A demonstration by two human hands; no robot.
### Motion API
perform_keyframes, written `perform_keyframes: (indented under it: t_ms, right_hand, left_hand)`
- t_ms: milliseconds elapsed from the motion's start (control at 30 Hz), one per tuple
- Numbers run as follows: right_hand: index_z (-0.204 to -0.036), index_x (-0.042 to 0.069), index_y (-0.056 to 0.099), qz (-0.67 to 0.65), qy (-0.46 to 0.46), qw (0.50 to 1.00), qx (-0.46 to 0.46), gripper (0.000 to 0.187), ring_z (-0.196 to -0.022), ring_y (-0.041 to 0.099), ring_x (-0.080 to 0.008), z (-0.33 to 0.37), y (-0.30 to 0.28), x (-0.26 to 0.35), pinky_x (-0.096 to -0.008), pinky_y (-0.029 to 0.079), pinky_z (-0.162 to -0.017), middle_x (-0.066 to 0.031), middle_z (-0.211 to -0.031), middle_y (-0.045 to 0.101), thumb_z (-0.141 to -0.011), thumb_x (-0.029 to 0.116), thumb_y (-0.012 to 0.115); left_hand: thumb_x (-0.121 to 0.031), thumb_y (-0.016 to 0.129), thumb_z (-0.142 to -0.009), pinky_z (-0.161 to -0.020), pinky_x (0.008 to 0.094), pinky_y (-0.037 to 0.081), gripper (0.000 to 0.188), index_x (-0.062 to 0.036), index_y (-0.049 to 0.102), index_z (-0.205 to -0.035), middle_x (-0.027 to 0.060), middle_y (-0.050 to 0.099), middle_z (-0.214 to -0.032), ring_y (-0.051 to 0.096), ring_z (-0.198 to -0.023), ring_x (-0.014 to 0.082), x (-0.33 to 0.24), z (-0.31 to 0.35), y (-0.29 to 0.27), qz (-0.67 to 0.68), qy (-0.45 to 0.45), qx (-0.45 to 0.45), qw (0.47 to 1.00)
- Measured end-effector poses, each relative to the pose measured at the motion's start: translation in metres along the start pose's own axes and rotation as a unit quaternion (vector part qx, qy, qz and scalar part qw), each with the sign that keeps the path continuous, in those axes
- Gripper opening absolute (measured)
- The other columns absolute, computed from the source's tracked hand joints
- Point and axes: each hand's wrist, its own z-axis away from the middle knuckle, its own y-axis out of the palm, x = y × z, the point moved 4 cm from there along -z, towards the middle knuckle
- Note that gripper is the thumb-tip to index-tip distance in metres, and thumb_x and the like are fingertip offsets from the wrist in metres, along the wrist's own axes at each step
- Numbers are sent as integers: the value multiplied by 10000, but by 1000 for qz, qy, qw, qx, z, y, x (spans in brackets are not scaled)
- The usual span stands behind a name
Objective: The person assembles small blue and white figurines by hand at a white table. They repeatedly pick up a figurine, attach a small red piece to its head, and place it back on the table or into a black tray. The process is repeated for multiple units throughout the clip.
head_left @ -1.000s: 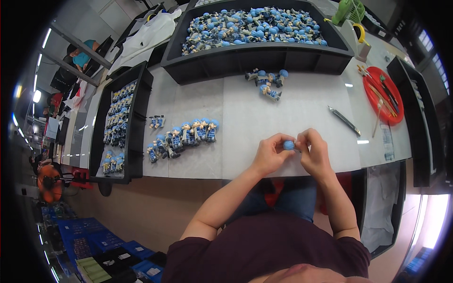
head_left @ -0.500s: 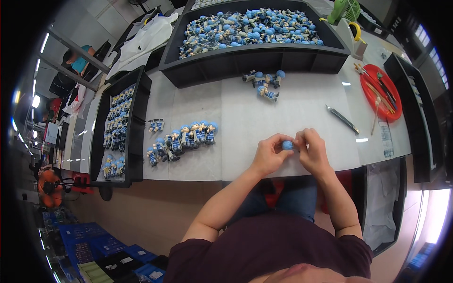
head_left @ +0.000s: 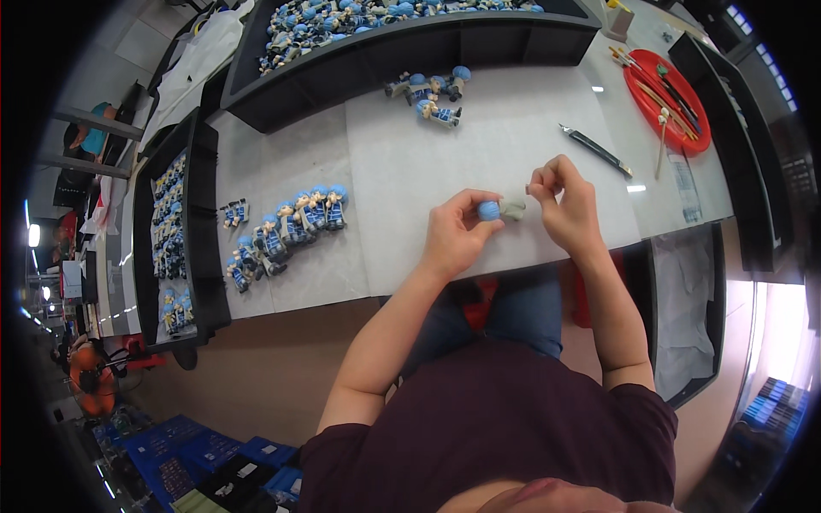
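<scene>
We sit at a pale grey bench (head_left: 479, 137), with a long black tray (head_left: 428, 43) heaped with small blue-and-white toy figures along its far edge and a narrower black tray (head_left: 201, 256) of more figures at our left. On the bench to the left a row of blue-capped figures (head_left: 286, 227) lies side by side, and a smaller cluster of figures (head_left: 432, 90) lies near the far tray. A red round dish (head_left: 667, 90) holding brushes and sticks sits to the right, and a slim black knife (head_left: 596, 150) lies between it and our hands. Our left hand (head_left: 453, 235) has its grip closed on a small toy figure with a round blue cap (head_left: 496, 209), the cap pinched between thumb and fingertips and the pale body pointing right. Our right hand (head_left: 569, 205) is just beside the figure, its thumb and forefinger pressed together on something too small to make out, close to the figure's free end.
</scene>
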Motion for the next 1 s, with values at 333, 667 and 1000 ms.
perform_keyframes:
  t_ms: [333, 667, 1000]
  right_hand:
    - [-743, 11, 444, 40, -71, 996, 39, 176, -651, 537, -219, 14, 14, 11, -309, 438, -595, -97, -672, 520, -698, -132, 537]
    - [-759, 26, 443, 128, -125, 983, 35, 215, -673, 504, -270, 11, 19, 10, -351, 412, -579, -89, -672, 505, -637, -133, 520]
    - [-764, 23, 444, 128, -127, 983, 10, 207, -658, 503, -279, 7, 16, 5, -361, 414, -571, -102, -677, 502, -641, -129, 512]
  left_hand:
    - [112, 609, -724, -847, 273, 478, 321, 18, 569, -1028, 99, 601, -1025, 569, -937, 136, -1, 2, 0, 4, -6, 4, 1000]
    - [105, 617, -721, -849, 273, 478, 315, 22, 573, -1021, 93, 601, -1023, 567, -941, 133, -2, 1, 1, -5, 8, 1, 1000]
    - [94, 624, -721, -830, 266, 487, 307, 20, 574, -1014, 81, 612, -988, 577, -922, 132, 0, 1, 1, -22, 11, -12, 1000]
